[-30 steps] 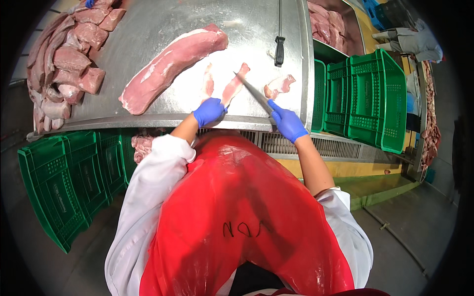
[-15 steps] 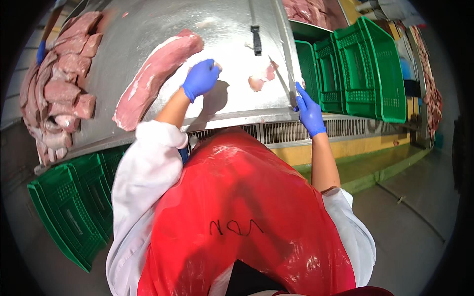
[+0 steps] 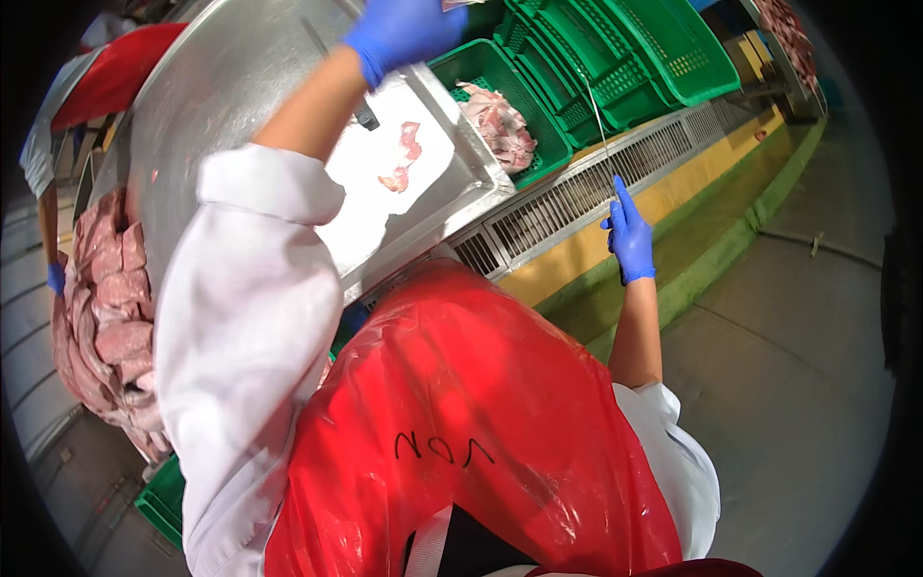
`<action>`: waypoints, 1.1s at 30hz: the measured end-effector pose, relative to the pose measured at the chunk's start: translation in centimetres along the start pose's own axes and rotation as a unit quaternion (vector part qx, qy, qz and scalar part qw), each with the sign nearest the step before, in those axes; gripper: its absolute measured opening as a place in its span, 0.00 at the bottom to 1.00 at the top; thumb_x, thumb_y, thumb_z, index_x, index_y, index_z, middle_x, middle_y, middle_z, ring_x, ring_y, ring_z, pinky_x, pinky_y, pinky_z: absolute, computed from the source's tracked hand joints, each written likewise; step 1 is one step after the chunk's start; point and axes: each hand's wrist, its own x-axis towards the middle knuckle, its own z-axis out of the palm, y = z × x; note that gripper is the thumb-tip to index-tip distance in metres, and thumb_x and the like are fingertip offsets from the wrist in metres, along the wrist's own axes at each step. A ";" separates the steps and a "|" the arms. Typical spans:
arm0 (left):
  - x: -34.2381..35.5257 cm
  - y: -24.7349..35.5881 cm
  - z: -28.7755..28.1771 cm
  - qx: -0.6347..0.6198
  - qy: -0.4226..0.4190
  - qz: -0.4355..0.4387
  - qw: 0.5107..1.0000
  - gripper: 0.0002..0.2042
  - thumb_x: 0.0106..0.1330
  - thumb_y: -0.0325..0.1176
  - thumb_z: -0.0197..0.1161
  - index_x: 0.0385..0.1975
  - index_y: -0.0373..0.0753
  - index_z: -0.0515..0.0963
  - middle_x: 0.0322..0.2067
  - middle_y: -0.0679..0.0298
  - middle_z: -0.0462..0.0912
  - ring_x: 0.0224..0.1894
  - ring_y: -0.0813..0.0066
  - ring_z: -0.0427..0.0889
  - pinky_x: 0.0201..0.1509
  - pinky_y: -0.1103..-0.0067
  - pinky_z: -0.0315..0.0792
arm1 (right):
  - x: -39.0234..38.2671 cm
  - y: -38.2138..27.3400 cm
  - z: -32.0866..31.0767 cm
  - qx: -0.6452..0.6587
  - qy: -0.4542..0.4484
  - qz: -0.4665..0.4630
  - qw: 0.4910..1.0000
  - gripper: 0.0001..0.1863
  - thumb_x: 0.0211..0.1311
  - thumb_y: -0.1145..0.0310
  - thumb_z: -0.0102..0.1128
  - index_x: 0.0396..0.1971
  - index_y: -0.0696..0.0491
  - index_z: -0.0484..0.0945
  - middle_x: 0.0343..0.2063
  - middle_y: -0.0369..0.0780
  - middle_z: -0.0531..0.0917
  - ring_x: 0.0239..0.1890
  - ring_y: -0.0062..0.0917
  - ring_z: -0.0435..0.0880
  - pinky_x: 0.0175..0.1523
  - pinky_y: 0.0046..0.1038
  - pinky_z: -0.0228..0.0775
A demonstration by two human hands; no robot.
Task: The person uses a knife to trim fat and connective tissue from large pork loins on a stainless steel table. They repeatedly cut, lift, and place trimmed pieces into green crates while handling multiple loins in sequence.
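Observation:
My left hand (image 3: 409, 37), in a blue glove, is stretched over the far side of the steel table, its fingers closed on a pale pink meat scrap (image 3: 460, 4) at the upper picture edge. My right hand (image 3: 630, 236), also gloved blue, is wrapped around a knife whose thin blade (image 3: 598, 120) points away from me past the green crates. Between my hands, small meat trimmings (image 3: 406, 154) lie on the bright tabletop (image 3: 423, 197). A black-handled tool (image 3: 365, 117) rests beside them, partly covered by my left forearm. The long loin of meat is not visible now.
A green crate (image 3: 553, 154) beside the table holds meat trimmings (image 3: 498, 130). More green crates (image 3: 635, 58) stand farther right. At the left are piled meat cuts (image 3: 115, 308) and a co-worker's blue-gloved hand (image 3: 56, 279). A metal grating (image 3: 548, 207) runs along the yellow ledge.
My left hand has moved from beside the loin, up and over toward the crates. My view has turned right. My right hand has drawn away from the table edge with the knife.

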 end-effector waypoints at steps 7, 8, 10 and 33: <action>-20.5 -6.9 13.5 0.232 -0.252 -0.308 0.888 0.26 0.67 0.44 0.58 0.65 0.48 0.68 0.59 0.50 0.70 0.61 0.47 0.69 0.58 0.47 0.67 | -2.4 2.3 0.0 0.063 0.001 0.023 0.998 0.27 0.76 0.60 0.50 0.72 0.42 0.63 0.21 0.38 0.82 0.15 0.17 0.72 0.24 0.25 0.67; -23.9 -7.3 13.4 0.252 -0.164 -0.270 0.915 0.21 0.69 0.41 0.56 0.61 0.49 0.71 0.53 0.52 0.73 0.56 0.50 0.71 0.54 0.50 0.68 | -2.1 2.1 0.2 0.082 -0.005 0.017 0.996 0.27 0.76 0.61 0.51 0.72 0.43 0.63 0.21 0.38 0.82 0.15 0.17 0.72 0.23 0.25 0.67; -28.2 -6.7 10.6 0.249 -0.093 -0.223 0.938 0.14 0.68 0.35 0.57 0.52 0.45 0.75 0.45 0.53 0.78 0.50 0.47 0.75 0.51 0.56 0.71 | -1.1 0.5 1.0 0.102 -0.021 0.012 0.995 0.25 0.75 0.63 0.53 0.68 0.48 0.66 0.21 0.38 0.82 0.14 0.17 0.72 0.22 0.24 0.66; -78.9 6.5 -15.0 0.362 0.169 -0.578 0.712 0.19 0.58 0.32 0.66 0.50 0.36 0.77 0.54 0.48 0.76 0.56 0.45 0.74 0.60 0.56 0.68 | -3.4 -34.3 45.7 0.029 -0.432 -0.184 0.882 0.34 0.69 0.70 0.60 0.72 0.46 0.58 0.31 0.40 0.84 0.21 0.18 0.80 0.24 0.22 0.73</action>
